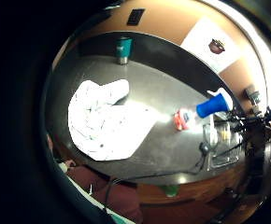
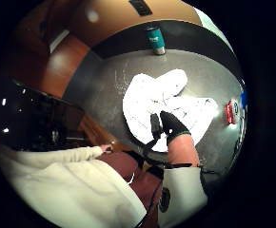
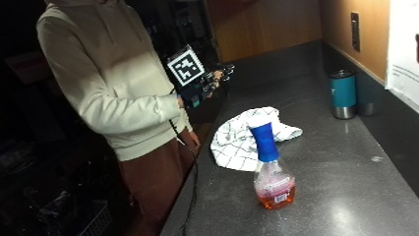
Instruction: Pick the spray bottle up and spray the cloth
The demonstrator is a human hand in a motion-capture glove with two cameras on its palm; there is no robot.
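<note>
A spray bottle (image 3: 270, 167) with a blue neck, white top and orange liquid stands upright on the dark counter (image 3: 327, 206). Just behind it lies a crumpled white checked cloth (image 3: 243, 135). My gloved right hand (image 3: 211, 79) is raised at chest height over the counter's left edge, apart from both, and holds nothing; its fingers look relaxed. Both palm views look down on the cloth (image 1: 107, 121) (image 2: 162, 102) from well above. The bottle (image 1: 205, 109) (image 2: 233, 111) stands beside it. A gloved finger (image 2: 173, 126) shows in front of the cloth.
A teal tumbler (image 3: 343, 93) stands at the back by the wall, with a wall outlet (image 3: 354, 24) and a paper sheet (image 3: 403, 49) above it. The person in a cream hoodie stands at the counter's left edge.
</note>
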